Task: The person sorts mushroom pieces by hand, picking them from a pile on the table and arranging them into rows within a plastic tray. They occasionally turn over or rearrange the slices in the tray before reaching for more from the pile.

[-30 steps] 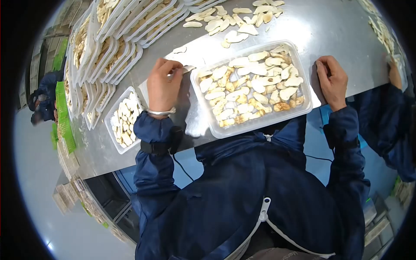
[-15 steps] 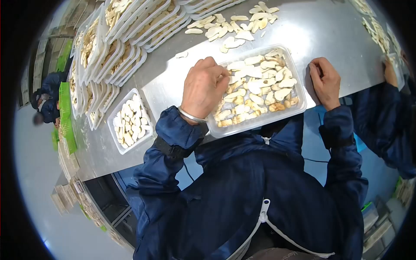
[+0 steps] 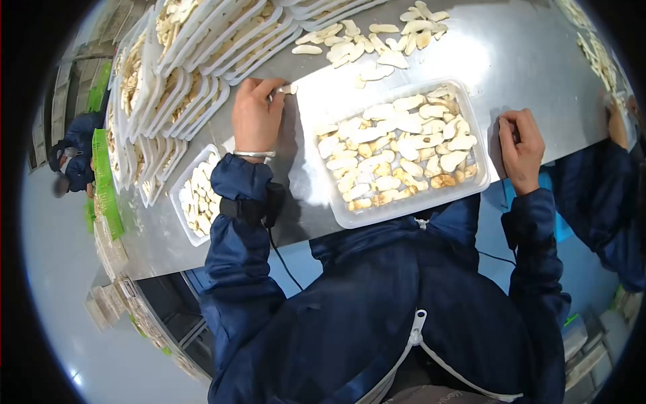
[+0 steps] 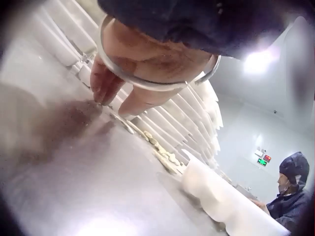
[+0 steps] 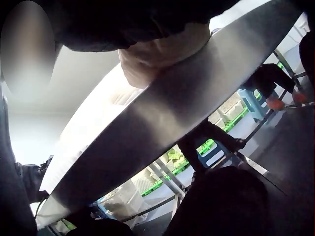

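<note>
My left hand is left of the large clear tray, its thumb and forefinger apart at a pale slice on the metal table. Whether they touch the slice is unclear. In the left wrist view the hand reaches down to the table surface with fingers extended. Pale and brown-edged slices lie spread inside the tray. Right of the tray, my right hand rests loosely curled on the table, with nothing visible in it. In the right wrist view that hand is partly hidden by the sleeve.
A smaller tray of slices stands left, partly behind my left sleeve. Stacked white trays rise at the back left. Loose slices lie beyond the large tray. Another person's hand is at the far right.
My left hand first moved right over the large tray, then back left to the small slice on the table. The right hand stays beside the tray. The head view has shifted slightly.
</note>
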`<act>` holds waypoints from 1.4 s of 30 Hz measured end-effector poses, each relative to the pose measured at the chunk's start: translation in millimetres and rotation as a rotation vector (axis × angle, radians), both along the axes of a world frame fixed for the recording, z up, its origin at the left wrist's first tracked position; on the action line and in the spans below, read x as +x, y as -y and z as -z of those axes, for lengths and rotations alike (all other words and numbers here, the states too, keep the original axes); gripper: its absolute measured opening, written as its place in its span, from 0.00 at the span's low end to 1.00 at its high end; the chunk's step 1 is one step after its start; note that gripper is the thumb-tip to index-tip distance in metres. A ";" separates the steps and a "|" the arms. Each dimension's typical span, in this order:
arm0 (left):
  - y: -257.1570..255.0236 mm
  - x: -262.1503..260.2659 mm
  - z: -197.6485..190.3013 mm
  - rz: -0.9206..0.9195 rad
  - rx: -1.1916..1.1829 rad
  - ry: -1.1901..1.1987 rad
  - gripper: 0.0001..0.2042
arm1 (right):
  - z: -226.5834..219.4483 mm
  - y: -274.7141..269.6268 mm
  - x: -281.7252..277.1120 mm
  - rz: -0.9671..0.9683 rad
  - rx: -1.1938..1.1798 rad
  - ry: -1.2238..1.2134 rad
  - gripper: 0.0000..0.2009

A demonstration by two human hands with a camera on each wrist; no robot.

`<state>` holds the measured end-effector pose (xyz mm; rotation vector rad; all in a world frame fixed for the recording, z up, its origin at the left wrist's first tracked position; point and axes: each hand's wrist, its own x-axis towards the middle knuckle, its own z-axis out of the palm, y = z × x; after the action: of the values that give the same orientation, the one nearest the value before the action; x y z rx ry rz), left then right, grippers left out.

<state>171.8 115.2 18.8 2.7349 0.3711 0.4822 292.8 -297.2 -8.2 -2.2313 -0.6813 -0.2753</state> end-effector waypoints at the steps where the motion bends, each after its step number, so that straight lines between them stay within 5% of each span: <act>1: -0.1 0.3 1.7 0.010 0.034 0.008 0.09 | 0.0 -0.8 0.3 -0.002 -0.001 0.007 0.01; 6: 4.4 -5.0 -9.8 -0.002 -0.097 -0.037 0.06 | 2.4 -0.5 0.6 -0.005 0.007 0.019 0.01; 10: 49.5 -38.7 -68.2 0.118 -0.198 -0.103 0.05 | 2.5 1.3 0.0 0.005 -0.003 0.025 0.01; 14: 93.7 -63.7 -65.4 0.341 -0.282 -0.253 0.05 | 4.7 0.8 1.2 -0.002 -0.009 0.053 0.01; 22: 108.5 -64.7 -51.9 0.372 -0.033 -0.242 0.03 | 4.6 0.8 0.8 -0.004 0.017 0.071 0.01; 28: 90.3 -37.0 -68.5 0.167 -0.040 -0.081 0.06 | 2.7 0.8 0.2 -0.001 -0.004 0.064 0.01; 33: 73.2 -9.3 -70.4 0.230 0.047 -0.063 0.08 | 3.3 4.0 1.7 -0.002 0.047 0.005 0.03; 35: 67.9 -9.0 -68.8 0.235 0.063 -0.062 0.08 | -4.1 8.4 3.3 0.028 0.158 -0.232 0.06; 37: 69.0 -20.5 -67.0 0.128 -0.063 -0.095 0.09 | -22.5 12.2 11.6 0.006 0.194 -0.347 0.10; 39: 73.0 -37.9 -65.2 0.039 -0.136 -0.127 0.12 | -50.4 10.1 26.2 -0.109 0.055 -0.226 0.10; 42: 75.1 -71.6 -49.1 -0.143 -0.544 -0.187 0.18 | -84.9 -11.6 50.8 -0.295 -0.131 -0.093 0.10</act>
<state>100.2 40.1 67.8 2.2342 0.6426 0.1281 343.6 -285.6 76.6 -2.2130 -0.9873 0.0214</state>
